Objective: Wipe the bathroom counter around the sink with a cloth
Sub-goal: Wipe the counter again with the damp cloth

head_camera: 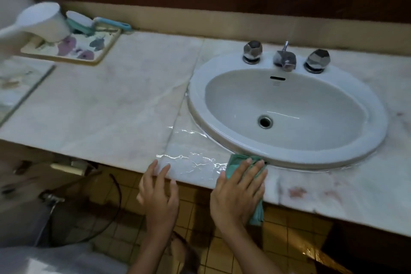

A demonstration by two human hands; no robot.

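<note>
A pale marble counter (106, 104) holds a white oval sink (287, 109) at the right. A green cloth (235, 163) lies on the counter's front edge, touching the sink's front rim, and part of it hangs over the edge. My right hand (239, 193) presses flat on the cloth with fingers spread. My left hand (159, 193) rests its fingertips on the counter's front edge, left of the cloth, holding nothing. A film of water (191, 160) shines on the marble between the two hands and along the sink's left rim.
Two chrome knobs (252, 51) and a chrome spout (284, 58) stand behind the basin. At the back left a flowered tray (73, 48) carries a white dipper (42, 22) and teal-handled brushes. Reddish stains (297, 191) mark the counter at the right front. Below is tiled floor.
</note>
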